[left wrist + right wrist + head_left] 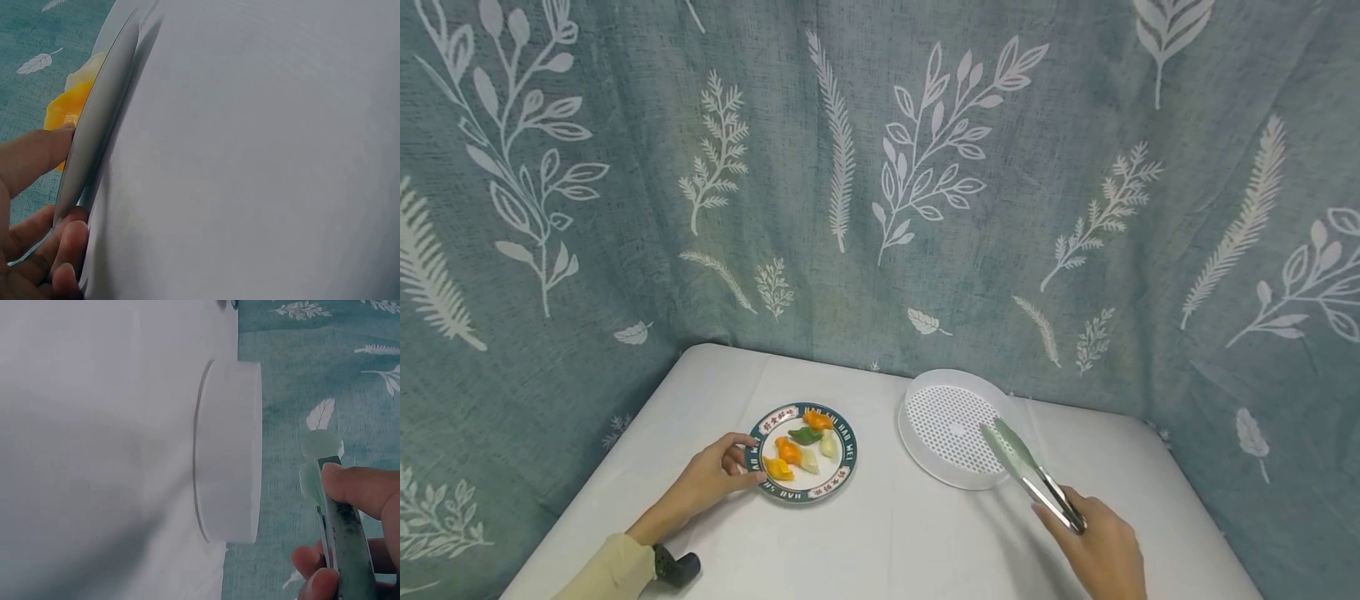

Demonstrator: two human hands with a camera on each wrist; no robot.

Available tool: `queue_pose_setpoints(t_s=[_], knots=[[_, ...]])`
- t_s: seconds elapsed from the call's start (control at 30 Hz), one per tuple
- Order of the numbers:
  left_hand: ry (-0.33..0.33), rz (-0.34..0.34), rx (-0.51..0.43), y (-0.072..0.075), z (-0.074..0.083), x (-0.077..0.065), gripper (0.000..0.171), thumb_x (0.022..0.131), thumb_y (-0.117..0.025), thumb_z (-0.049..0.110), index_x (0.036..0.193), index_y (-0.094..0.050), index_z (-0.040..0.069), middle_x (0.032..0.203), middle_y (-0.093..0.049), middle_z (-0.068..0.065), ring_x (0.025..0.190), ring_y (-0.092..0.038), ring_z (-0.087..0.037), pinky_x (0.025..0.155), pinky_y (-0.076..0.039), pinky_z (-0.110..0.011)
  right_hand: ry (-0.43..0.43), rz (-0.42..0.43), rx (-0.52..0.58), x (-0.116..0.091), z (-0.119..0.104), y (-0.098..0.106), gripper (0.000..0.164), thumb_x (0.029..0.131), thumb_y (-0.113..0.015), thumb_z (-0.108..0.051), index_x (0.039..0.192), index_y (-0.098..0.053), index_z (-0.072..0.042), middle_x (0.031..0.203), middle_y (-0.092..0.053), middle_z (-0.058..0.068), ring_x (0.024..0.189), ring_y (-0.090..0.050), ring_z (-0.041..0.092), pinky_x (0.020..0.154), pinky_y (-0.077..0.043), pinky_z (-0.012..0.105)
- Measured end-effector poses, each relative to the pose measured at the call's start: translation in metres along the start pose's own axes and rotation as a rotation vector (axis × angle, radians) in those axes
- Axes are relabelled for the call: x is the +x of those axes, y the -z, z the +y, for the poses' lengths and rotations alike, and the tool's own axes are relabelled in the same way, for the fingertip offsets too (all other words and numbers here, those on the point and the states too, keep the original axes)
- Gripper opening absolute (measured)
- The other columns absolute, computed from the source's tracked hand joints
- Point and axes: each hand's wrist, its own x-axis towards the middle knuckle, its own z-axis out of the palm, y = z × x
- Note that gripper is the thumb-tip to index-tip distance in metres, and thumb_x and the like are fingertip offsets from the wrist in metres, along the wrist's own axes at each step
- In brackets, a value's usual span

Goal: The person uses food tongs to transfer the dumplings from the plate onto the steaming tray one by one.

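Observation:
My left hand [707, 473] grips the left rim of a round plate [848, 451] with a green lettered border. In the left wrist view the thumb lies over the rim of the plate [100, 119] and fingers curl at its underside. Several small dumpling-shaped pieces, among them an orange one [788, 451], a green one [806, 435] and a pale one [829, 444], lie on it. My right hand [1105, 542] holds metal tongs [1037, 479] with green tips. Nothing shows between the tips, which stand above the right side of a white perforated steamer basket [943, 417].
A white cloth [880, 533] covers the table. Behind it and at both sides hangs a blue-green leaf-patterned curtain [850, 292]. A dark device [677, 568] is strapped at my left wrist.

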Motion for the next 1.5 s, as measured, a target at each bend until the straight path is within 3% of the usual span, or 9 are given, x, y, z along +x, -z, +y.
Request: queue_pose_setpoints(t_s=[0.27, 0.6, 0.83, 1.2, 1.5], knots=[[-0.01, 0.0, -0.011, 0.001, 0.002, -0.002, 0.067, 0.079, -0.091, 0.031, 0.134, -0.059, 0.01, 0.1, -0.058, -0.004, 0.086, -0.05, -0.02, 0.068, -0.041, -0.032, 0.061, -0.024, 0.047, 0.003, -0.018, -0.009, 0.052, 0.086, -0.083, -0.045, 0.118, -0.075, -0.005, 0.075, -0.062, -0.002, 0.061, -0.046, 0.013, 0.053, -0.039, 0.032], [-0.006, -0.008, -0.028, 0.002, -0.002, -0.003, 0.068, 0.079, -0.091, 0.033, 0.134, -0.059, 0.01, 0.101, -0.057, -0.005, 0.086, -0.049, -0.021, 0.07, -0.041, -0.034, 0.141, -0.042, 0.081, 0.002, -0.044, -0.033, 0.046, 0.084, -0.085, -0.043, 0.116, -0.077, -0.011, 0.067, -0.051, -0.011, 0.057, -0.042, 0.007, 0.053, -0.038, 0.028], [-0.002, 0.005, -0.021, 0.0, -0.005, -0.001, 0.067, 0.078, -0.091, 0.032, 0.134, -0.06, 0.012, 0.1, -0.058, -0.003, 0.087, -0.05, -0.021, 0.07, -0.041, -0.034, 0.159, -0.097, 0.091, -0.001, -0.069, -0.051, 0.048, 0.08, -0.087, -0.044, 0.116, -0.077, -0.012, 0.068, -0.048, -0.011, 0.058, -0.041, 0.006, 0.053, -0.036, 0.026], [-0.023, 0.007, -0.009, -0.001, -0.002, 0.0, 0.07, 0.077, -0.091, 0.035, 0.135, -0.059, 0.011, 0.099, -0.059, -0.002, 0.084, -0.051, -0.019, 0.069, -0.042, -0.033, 0.227, -0.178, 0.107, -0.005, -0.102, -0.072, 0.043, 0.082, -0.085, -0.045, 0.114, -0.077, -0.017, 0.07, -0.044, -0.012, 0.062, -0.038, 0.005, 0.054, -0.034, 0.025], [-0.017, 0.01, -0.012, -0.001, -0.005, 0.003, 0.069, 0.077, -0.092, 0.034, 0.134, -0.06, 0.012, 0.098, -0.059, -0.002, 0.084, -0.051, -0.019, 0.07, -0.043, -0.033, 0.288, -0.173, 0.096, -0.005, -0.12, -0.089, 0.045, 0.081, -0.084, -0.048, 0.112, -0.078, -0.016, 0.073, -0.05, -0.013, 0.063, -0.04, 0.005, 0.056, -0.036, 0.025]])
